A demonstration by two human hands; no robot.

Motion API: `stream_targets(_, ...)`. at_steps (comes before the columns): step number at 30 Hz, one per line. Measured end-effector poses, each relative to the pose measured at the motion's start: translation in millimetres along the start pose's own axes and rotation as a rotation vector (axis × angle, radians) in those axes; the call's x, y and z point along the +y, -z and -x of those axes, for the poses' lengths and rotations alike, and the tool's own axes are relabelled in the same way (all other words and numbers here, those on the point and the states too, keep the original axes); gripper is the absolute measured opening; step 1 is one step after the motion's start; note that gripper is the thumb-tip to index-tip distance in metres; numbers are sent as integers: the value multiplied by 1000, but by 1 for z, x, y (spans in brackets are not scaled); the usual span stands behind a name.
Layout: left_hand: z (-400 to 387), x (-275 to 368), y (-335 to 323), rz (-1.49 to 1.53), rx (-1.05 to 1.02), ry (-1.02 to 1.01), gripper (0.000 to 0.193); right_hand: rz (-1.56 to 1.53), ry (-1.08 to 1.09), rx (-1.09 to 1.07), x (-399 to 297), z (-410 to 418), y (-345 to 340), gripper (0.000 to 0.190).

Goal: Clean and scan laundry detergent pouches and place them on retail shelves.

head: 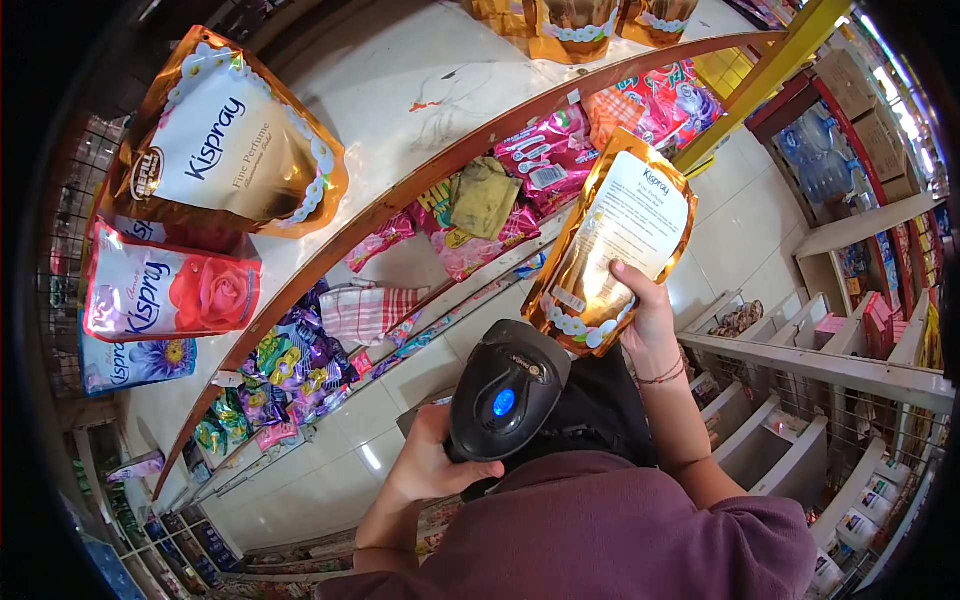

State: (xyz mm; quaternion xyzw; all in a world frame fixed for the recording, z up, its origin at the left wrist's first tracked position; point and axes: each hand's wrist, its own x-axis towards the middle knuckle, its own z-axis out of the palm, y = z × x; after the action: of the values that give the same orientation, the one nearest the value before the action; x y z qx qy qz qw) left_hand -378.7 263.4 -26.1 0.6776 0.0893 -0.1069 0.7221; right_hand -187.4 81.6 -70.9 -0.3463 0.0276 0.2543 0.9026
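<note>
My left hand (431,461) grips the handle of a black handheld barcode scanner (514,390), which has a lit blue light on its top. In my right hand (649,315) is a gold Kispray refill pouch (611,240), tilted, its printed back facing me and my thumb pressed on it. The scanner's head points towards the lower end of the pouch, where a barcode (564,298) shows. The scanner's trigger and my left fingers beneath it are hidden.
On the white shelf (375,105) stand a gold Kispray pouch (232,142) and a red-and-white one (176,281). Detergent packs (480,240) and a checked cloth (367,311) lie on the level below. A yellow post (757,86) rises beyond the shelf's end; divided racks (787,352) stand at right.
</note>
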Motion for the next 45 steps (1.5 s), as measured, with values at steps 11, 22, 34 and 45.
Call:
stream_targets(11,-128,-110,108,-1017,595,16,51,85,40,177,6,7,18,47)
stream_targets(22,-180,-171,170,-1207,642,123,63,118,103,233,11,22,19,39)
stream_targets(34,-69,1,-19,-572,99,-409,82,298,153,-117,29,39,-26,65)
stream_targets(45,-64,79,15,-427,362,-751,55,1017,529,-951,-68,-7,-151,97)
